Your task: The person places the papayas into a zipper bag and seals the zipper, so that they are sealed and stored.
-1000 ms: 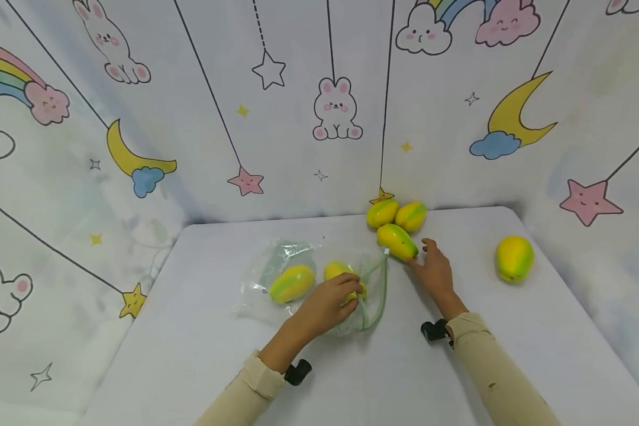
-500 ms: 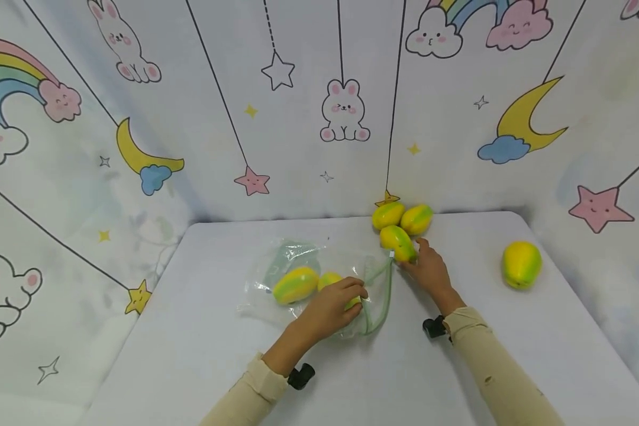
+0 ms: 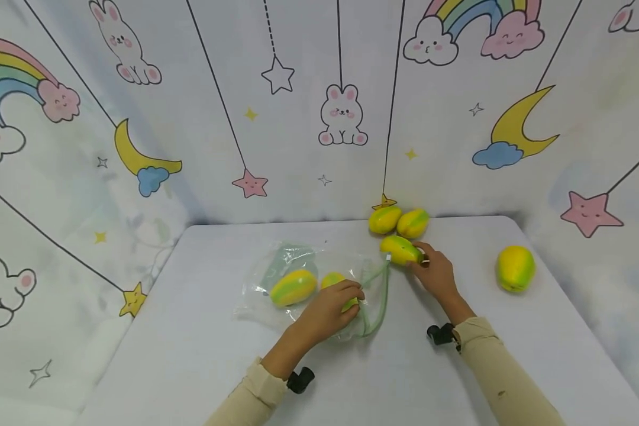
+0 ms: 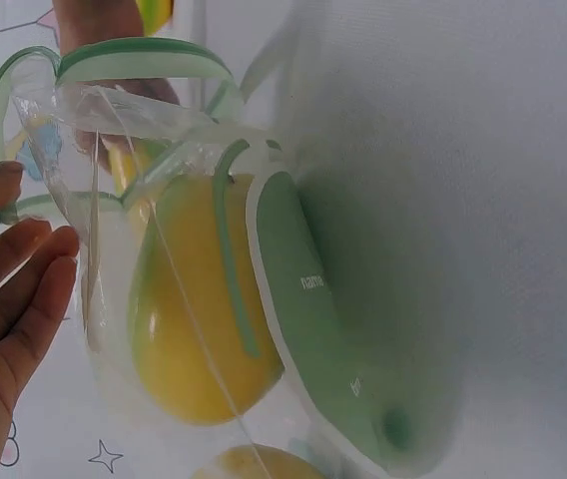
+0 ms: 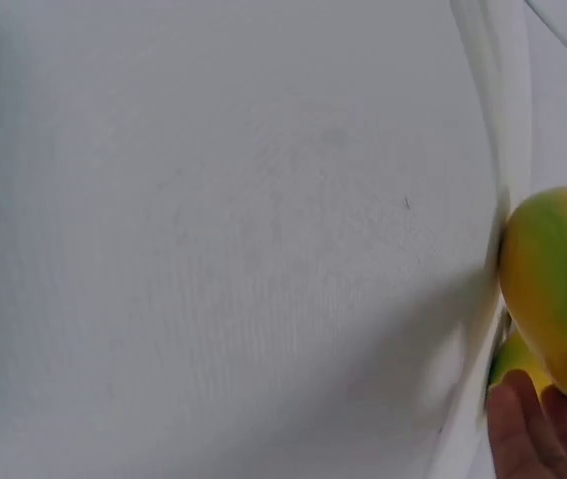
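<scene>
My left hand [image 3: 330, 310] pinches the green-edged mouth of a clear zip bag [image 4: 104, 249], holding it apart in the left wrist view. Inside the bag lie two yellow-green mangoes, one at the left [image 3: 294, 288] and one partly hidden under my left hand [image 3: 332, 279]. A green patch [image 4: 308, 289] is printed on the bag. Just beyond the bag mouth, my right hand [image 3: 438, 273] grips the green end of another mango [image 3: 399, 249] between thumb and fingers. In the right wrist view, fingertips [image 5: 523, 424] show below a mango [image 5: 563, 284].
Two more mangoes [image 3: 385, 219] [image 3: 413, 223] sit side by side at the table's back edge, against the patterned backdrop [image 3: 298, 148]. Another single mango [image 3: 516, 268] stands to the right on the white table [image 3: 191, 367].
My right hand has taken hold of the nearest mango and drawn it slightly away from the two behind, turning it more sideways. My left hand stays at the bag mouth.
</scene>
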Action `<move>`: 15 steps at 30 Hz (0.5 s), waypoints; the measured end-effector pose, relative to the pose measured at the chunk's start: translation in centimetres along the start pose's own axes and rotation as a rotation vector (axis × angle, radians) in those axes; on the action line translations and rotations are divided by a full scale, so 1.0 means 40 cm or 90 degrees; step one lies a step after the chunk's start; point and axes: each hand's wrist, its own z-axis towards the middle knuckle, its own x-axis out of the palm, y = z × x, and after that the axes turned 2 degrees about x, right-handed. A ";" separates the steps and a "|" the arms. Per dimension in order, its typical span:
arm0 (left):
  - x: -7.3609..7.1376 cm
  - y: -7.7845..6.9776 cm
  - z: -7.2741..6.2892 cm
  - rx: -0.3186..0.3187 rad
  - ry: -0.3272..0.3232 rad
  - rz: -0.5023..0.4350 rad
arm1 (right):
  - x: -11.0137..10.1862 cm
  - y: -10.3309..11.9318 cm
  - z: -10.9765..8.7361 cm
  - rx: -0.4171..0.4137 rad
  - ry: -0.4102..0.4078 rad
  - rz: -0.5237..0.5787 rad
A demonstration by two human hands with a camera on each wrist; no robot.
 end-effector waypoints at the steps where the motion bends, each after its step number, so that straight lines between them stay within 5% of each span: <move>1: 0.000 0.000 0.001 0.000 -0.002 -0.002 | -0.003 0.000 0.000 -0.009 -0.011 0.008; 7: 0.000 -0.005 0.004 0.002 0.001 -0.011 | -0.015 -0.004 -0.004 0.001 -0.056 0.025; 15: 0.010 -0.007 -0.002 0.008 -0.013 -0.016 | -0.029 0.008 -0.018 0.028 -0.008 0.121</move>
